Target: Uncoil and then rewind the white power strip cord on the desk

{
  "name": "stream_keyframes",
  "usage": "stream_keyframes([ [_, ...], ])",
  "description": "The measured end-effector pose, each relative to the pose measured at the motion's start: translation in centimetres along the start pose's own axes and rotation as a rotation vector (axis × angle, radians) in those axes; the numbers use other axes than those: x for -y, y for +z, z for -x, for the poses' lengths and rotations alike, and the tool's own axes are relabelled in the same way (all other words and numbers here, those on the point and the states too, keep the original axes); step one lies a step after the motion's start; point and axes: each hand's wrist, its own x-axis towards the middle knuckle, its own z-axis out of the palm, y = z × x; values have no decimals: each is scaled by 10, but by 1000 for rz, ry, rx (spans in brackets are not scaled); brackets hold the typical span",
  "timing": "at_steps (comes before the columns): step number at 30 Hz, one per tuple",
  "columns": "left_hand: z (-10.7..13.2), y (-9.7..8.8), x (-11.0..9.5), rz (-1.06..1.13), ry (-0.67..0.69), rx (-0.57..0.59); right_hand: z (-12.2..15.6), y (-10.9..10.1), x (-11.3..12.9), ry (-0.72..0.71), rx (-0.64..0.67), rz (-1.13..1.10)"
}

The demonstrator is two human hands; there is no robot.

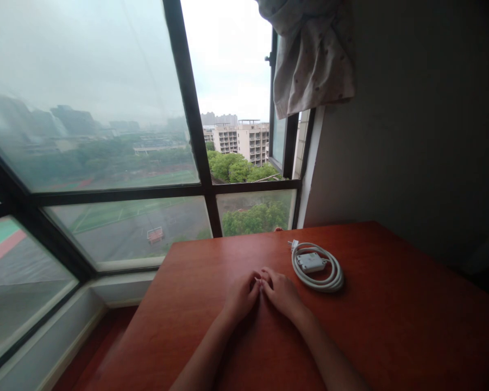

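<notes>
Both of my hands meet low over the reddish-brown table point(212, 336), fingertips close together. My left hand point(241, 296) is closed in a pinch, with a small whitish bit point(258, 279) showing at its fingertips. My right hand point(283, 293) pinches at the same spot from the other side. What this bit is cannot be made out, as the fingers cover most of it. Just beyond my right hand lies a coiled white cable point(337, 279) with a plug at its far end. A white plastic block point(312, 262), apparently an extension socket, sits inside the coil.
Dark window frames point(206, 190) rise behind the table, and one pane stands open at the right. A spotted curtain point(313, 65) hangs bunched above it. A dark wall point(411, 136) borders the table's right side. A low white sill point(126, 285) runs along the left.
</notes>
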Motion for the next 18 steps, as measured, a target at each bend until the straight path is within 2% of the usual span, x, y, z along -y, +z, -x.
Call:
stream_keyframes([
  [18,0,1,2,-11,8,5,1,-1,1,2,-2,5],
])
